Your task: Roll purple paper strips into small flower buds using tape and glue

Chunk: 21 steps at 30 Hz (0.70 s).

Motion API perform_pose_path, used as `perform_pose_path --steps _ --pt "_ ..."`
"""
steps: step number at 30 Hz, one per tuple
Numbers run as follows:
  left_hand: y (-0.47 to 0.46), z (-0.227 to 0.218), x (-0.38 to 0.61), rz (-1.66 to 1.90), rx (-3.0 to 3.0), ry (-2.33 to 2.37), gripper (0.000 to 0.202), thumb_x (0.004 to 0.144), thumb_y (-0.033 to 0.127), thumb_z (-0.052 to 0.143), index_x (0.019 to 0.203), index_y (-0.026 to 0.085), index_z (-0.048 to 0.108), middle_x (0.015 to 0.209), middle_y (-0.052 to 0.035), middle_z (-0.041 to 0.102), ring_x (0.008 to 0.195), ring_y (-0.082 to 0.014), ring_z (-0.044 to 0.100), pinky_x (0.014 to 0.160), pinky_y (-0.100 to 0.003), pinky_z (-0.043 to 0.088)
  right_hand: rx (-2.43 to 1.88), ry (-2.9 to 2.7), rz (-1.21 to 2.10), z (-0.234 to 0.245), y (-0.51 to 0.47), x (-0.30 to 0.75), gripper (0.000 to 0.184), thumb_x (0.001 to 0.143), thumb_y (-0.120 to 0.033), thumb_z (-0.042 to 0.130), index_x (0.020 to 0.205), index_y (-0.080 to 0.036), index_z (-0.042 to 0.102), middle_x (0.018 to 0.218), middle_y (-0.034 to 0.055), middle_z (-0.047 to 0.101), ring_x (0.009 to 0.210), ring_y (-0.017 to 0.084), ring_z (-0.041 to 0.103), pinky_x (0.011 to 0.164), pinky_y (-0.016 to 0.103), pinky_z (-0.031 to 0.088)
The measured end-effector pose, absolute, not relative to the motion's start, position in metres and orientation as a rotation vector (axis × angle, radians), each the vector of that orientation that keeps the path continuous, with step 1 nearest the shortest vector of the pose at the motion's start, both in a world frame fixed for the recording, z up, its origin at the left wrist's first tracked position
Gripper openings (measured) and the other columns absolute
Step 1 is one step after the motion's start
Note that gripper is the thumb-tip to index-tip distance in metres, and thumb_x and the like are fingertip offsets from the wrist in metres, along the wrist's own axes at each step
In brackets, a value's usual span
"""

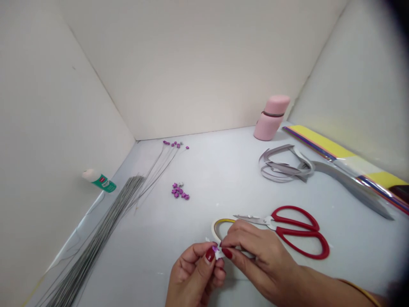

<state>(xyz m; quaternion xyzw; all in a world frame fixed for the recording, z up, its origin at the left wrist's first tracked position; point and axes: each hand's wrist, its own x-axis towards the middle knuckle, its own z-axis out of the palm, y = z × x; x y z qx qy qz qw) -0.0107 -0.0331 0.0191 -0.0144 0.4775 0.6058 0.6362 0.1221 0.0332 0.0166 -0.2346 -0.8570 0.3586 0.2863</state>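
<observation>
Inside a white-walled booth, over a pale grey tabletop [223, 170], two hands are sitting fingertip to fingertip at the near edge. L hand [194, 277] & R hand [255, 256] are both pinching, thumb & forefinger closed, a tiny purple piece [214, 248] between them, other fingers curling loosely. Tape roll [219, 226] is lying just behind the pinch. Scissors [287, 232] are lying right of it, blades pointing left.

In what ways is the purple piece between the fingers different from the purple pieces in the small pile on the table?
The purple piece is single, pinched between the left hand and the right hand; the pile holds many pieces, and no hand touches it. The purple piece is held above the table; the pile lies on it. Both are the same purple and tiny.
</observation>
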Motion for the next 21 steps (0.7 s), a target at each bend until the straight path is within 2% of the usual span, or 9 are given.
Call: perform_pose_path --steps 4,8,10,15,17,19,21 --pt "-0.032 0.016 -0.012 1.414 -0.027 1.133 0.029 0.035 0.024 0.085 0.057 0.012 0.071 0.043 -0.0022 0.065 0.035 -0.0039 0.055 0.038 -0.010 0.043 -0.655 -2.356 0.783 0.021 0.042 0.124 0.014 0.084 -0.016 0.043 0.084 -0.018 0.057 0.075 0.0040 0.055 0.071 0.014 0.051 0.065 0.027 0.042" --pt "-0.031 0.014 -0.014 1.457 -0.062 1.238 0.032 0.031 0.025 0.085 0.057 0.014 0.071 0.044 -0.0021 0.067 0.037 -0.0047 0.057 0.040 -0.010 0.046 -0.879 -2.497 0.532 0.023 0.062 0.152 0.020 0.083 -0.019 0.043 0.099 -0.020 0.054 0.097 0.0079 0.054 0.088 0.019 0.052 0.074 0.032 0.045" --pt "-0.031 0.014 -0.014 1.481 -0.039 1.284 0.033 0.031 0.026 0.085 0.057 0.014 0.071 0.044 -0.0029 0.067 0.038 -0.0054 0.058 0.041 -0.010 0.047 -1.106 -2.659 0.357 0.020 0.070 0.174 0.028 0.079 -0.021 0.047 0.107 -0.022 0.051 0.102 0.0085 0.053 0.091 0.023 0.052 0.072 0.038 0.047" --pt "-0.032 0.015 -0.012 1.609 0.180 1.442 0.030 0.039 0.031 0.083 0.060 0.013 0.071 0.050 -0.0034 0.069 0.046 -0.0090 0.061 0.047 -0.013 0.050 -1.304 -2.722 0.227 0.014 0.071 0.215 0.042 0.075 -0.019 0.043 0.117 -0.021 0.044 0.111 0.0114 0.050 0.099 0.027 0.050 0.073 0.041 0.049" --pt "-0.033 0.016 -0.012 1.666 0.264 1.525 0.030 0.042 0.032 0.082 0.062 0.014 0.071 0.053 -0.0031 0.069 0.049 -0.0099 0.061 0.050 -0.014 0.051 -1.370 -2.665 0.190 0.013 0.068 0.226 0.040 0.076 -0.025 0.045 0.116 -0.021 0.046 0.111 0.0125 0.050 0.098 0.029 0.051 0.071 0.040 0.049" --pt "-0.033 0.016 -0.013 1.703 0.329 1.596 0.029 0.044 0.032 0.081 0.065 0.014 0.071 0.055 -0.0025 0.069 0.050 -0.0098 0.061 0.051 -0.014 0.051 -1.434 -2.645 0.196 0.010 0.068 0.237 0.035 0.075 -0.028 0.045 0.109 -0.024 0.051 0.104 0.0110 0.055 0.089 0.028 0.056 0.067 0.040 0.050" --pt "-0.033 0.016 -0.016 1.723 0.374 1.641 0.028 0.046 0.031 0.080 0.066 0.014 0.070 0.056 -0.0013 0.069 0.050 -0.0094 0.060 0.051 -0.014 0.051 -1.401 -2.668 0.237 0.004 0.070 0.247 0.037 0.071 -0.021 0.044 0.106 -0.027 0.054 0.099 0.0089 0.058 0.082 0.027 0.058 0.064 0.041 0.050"
